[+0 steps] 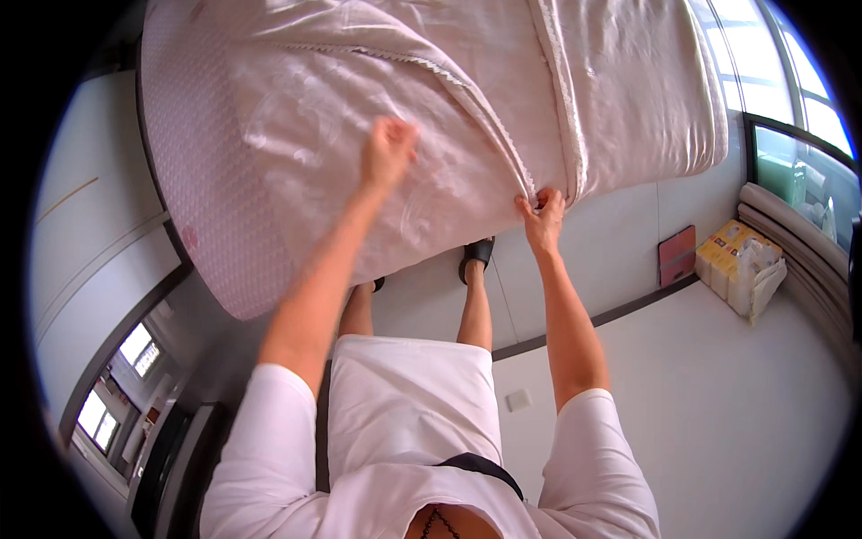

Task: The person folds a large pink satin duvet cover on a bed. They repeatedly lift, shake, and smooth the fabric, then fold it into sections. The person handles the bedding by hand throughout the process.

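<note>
A pale pink, satiny quilt (pixel 332 153) with lace trim lies over the bed, folded in layers. My right hand (pixel 543 220) is at its near edge, fingers pinched on the lace-trimmed border (pixel 507 144) where the fold comes to a corner. Above the quilt's middle left is my left hand (pixel 392 144), its fingers curled in and slightly blurred by motion. No cloth shows in that hand. To the right, a second lace strip (pixel 567 117) runs along another fold.
A pink patterned mattress cover (pixel 193 171) shows at the left. My feet in black slippers (pixel 478 256) stand close to the bed. On the right are a yellow tissue pack (pixel 741 260), a reddish flat box (pixel 677 255), a rolled mat (pixel 799 260) and a window (pixel 745 54).
</note>
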Tool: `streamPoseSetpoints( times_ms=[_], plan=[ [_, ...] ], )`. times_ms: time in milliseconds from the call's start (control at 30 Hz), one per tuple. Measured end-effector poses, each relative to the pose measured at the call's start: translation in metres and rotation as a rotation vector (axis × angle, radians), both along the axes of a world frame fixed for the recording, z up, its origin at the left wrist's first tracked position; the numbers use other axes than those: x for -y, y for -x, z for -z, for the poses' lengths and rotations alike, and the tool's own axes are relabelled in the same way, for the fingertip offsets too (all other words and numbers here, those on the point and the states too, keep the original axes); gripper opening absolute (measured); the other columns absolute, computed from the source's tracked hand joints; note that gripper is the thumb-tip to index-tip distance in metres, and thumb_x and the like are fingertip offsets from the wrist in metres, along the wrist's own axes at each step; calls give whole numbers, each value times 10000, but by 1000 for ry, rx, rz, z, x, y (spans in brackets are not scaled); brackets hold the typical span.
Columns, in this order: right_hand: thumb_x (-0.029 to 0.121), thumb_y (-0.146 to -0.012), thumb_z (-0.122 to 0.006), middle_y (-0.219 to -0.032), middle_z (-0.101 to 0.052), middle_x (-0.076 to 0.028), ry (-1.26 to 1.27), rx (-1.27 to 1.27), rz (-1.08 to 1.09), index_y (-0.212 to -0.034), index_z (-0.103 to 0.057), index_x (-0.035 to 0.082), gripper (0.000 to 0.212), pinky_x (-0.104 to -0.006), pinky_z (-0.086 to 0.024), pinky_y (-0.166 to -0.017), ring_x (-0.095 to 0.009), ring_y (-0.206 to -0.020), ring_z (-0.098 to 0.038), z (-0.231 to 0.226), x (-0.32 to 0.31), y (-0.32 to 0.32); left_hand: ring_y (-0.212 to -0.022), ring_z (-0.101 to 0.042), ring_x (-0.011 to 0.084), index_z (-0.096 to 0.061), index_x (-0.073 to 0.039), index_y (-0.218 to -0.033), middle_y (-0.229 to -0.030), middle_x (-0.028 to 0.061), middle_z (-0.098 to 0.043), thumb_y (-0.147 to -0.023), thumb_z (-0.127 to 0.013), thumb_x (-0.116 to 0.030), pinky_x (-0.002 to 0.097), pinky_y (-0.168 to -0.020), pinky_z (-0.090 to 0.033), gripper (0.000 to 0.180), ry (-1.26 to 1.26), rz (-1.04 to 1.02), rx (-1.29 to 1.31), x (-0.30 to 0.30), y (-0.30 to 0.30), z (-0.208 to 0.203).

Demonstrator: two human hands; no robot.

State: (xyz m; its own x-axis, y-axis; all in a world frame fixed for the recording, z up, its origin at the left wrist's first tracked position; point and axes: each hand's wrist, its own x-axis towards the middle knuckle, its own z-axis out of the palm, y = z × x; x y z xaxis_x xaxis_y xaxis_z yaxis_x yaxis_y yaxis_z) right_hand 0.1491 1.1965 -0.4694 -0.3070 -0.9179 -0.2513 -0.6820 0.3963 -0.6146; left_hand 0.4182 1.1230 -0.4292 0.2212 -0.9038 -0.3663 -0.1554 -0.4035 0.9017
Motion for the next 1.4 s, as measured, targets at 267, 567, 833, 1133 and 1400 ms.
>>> streamPoseSetpoints(
  times_ms=[267,567,833,1133,1400],
  plan=[
    [145,-706,-637,-715,-464,-95,-95,238,-4,-736,-461,22,217,-312,-383,-585,-209,-625,-440,2,-8,7,-494,-522,145,-498,-59,-757,-578,59,-529,-795,-552,-322,213,-374,-361,271,-239,-599,-600,186,-77,45],
    [64,-759,-574,-627,-366,-5,-131,582,24,-738,-416,23,164,-229,-326,-542,-96,-597,-330,-1,-10,23,-606,-547,152,-543,-90,-827,-700,13,-563,-689,-647,-178,283,-456,-432,194,196,-536,-388,256,-79,28],
    [63,-747,-586,-625,-410,-24,-145,543,188,-780,-455,7,147,-223,-356,-575,-110,-608,-393,21,-26,38,-561,-538,192,-592,-35,-714,-641,75,-583,-693,-645,-233,309,-525,-434,206,151,190,130,299,77,17],
    [40,-734,-574,-759,-493,-52,128,359,126,-837,-510,16,124,-263,-402,-579,-157,-631,-475,-29,21,19,-1207,-251,312,-372,-104,-1217,-1290,153,-307,-809,-460,-353,499,-950,-190,486,467,300,1089,102,31,22],
    [37,-656,-600,-831,-513,-114,461,148,-138,-852,-550,42,203,-310,-435,-636,-236,-727,-535,-11,189,-27,-1276,-69,287,-236,-256,-1306,-1385,105,-105,-811,-388,-414,518,-981,-26,541,136,379,1225,69,24,64]
  ],
)
